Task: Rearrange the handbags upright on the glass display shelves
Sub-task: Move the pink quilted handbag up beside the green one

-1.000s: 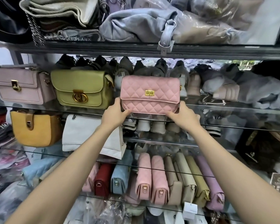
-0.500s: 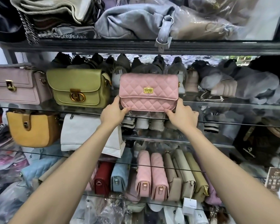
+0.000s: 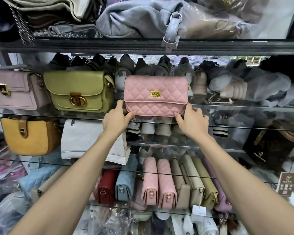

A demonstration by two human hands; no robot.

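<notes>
A pink quilted handbag (image 3: 155,94) with a gold clasp stands upright on the upper glass shelf (image 3: 236,108), to the right of a green handbag (image 3: 78,92) and a lilac handbag (image 3: 14,89). My left hand (image 3: 116,118) grips its lower left corner. My right hand (image 3: 192,121) grips its lower right corner. Both thumbs lie on the bag's front.
A mustard bag (image 3: 29,135) and a white quilted bag (image 3: 92,139) sit on the shelf below. A row of slim bags (image 3: 159,182) stands on the lowest glass shelf. Shoes (image 3: 236,89) fill the shelf behind and to the right. A grey strap (image 3: 171,33) hangs from the top shelf.
The pink bag has settled lower onto the glass shelf, still between both hands. The green and lilac bags have not moved.
</notes>
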